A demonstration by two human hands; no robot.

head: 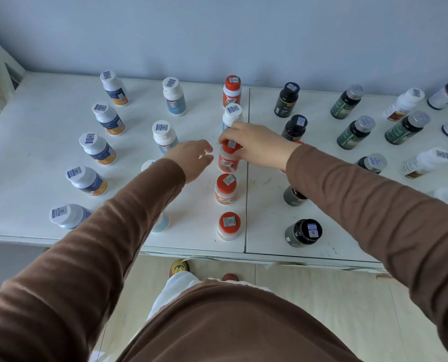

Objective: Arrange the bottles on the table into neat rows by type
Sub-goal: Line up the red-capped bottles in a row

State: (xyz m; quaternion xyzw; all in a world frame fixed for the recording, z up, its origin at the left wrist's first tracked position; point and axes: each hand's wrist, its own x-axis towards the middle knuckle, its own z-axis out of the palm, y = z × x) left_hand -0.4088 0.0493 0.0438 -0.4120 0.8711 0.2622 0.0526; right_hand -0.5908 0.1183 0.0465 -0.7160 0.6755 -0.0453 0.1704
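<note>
— So where is the bottle being handled?

— Near the middle of the white table (48, 121), in a column of red-capped bottles running from the near edge toward the wall. The right hand (254, 145) pinches the red-capped bottle (228, 159) by its cap from above. It stands roughly upright, long axis vertical, cap up.

— And the other hand?

— The left hand (194, 159) hovers just left of that bottle, fingers loosely spread, holding nothing.

— What surrounds it?

— A white-capped bottle (232, 114) stands just behind it in the same column, and two more red-capped ones stand in front. Columns of white-capped bottles stand to the left, dark bottles to the right, all upright. Both sleeves are brown.
</note>
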